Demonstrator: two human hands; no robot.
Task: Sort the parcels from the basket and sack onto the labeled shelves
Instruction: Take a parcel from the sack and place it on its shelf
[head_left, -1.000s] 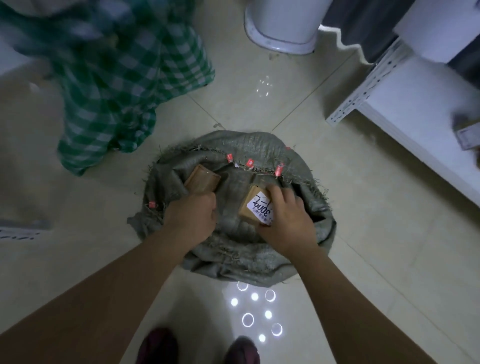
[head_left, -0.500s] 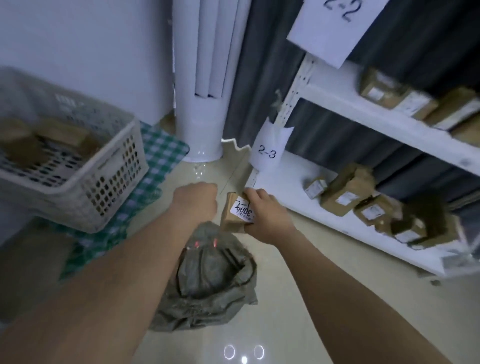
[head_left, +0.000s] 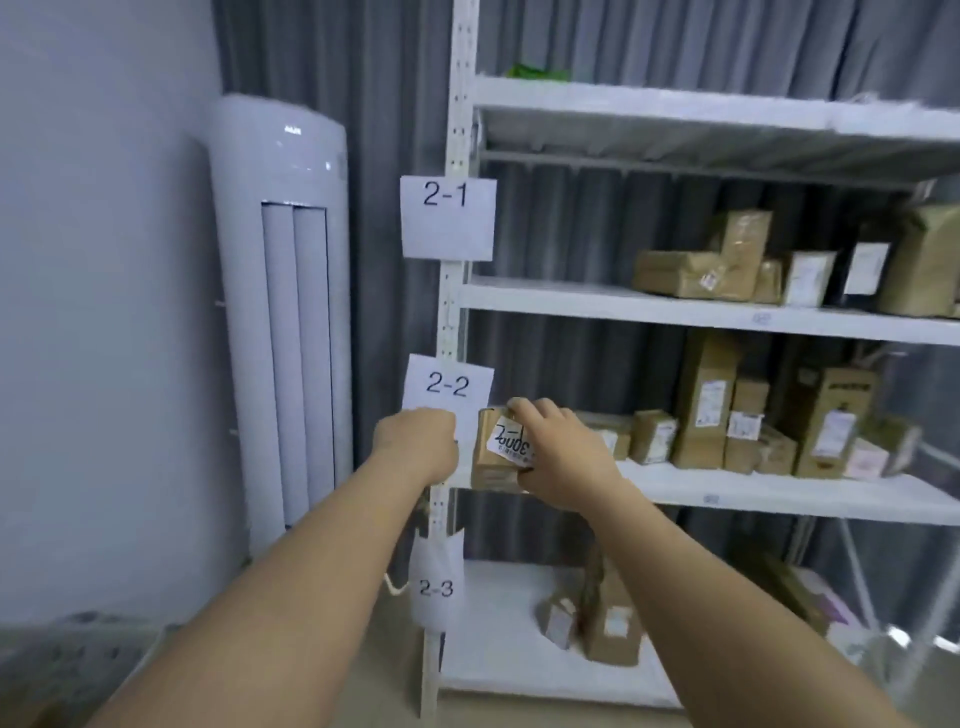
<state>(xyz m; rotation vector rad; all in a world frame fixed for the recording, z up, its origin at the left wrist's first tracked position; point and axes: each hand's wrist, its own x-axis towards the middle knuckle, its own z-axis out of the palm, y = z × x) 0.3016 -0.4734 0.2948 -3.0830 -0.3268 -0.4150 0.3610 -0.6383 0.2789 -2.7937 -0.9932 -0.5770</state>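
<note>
Centrally, the right hand (head_left: 563, 457) gripped a labelled parcel (head_left: 501, 454) at the 2-2 shelf (head_left: 779, 496); the left hand (head_left: 415, 441), fist-curled beside it, hid whatever it held.

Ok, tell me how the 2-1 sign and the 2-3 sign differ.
The 2-1 sign hangs flat and high on the shelf post; the 2-3 sign sits low and is curled and crumpled. The 2-1 sign shows larger with bigger digits. Both are white paper with dark printed numbers.

parcel (head_left: 496, 457): brown box, white label | held at left end of 2-2 shelf (head_left: 779, 493)
</note>
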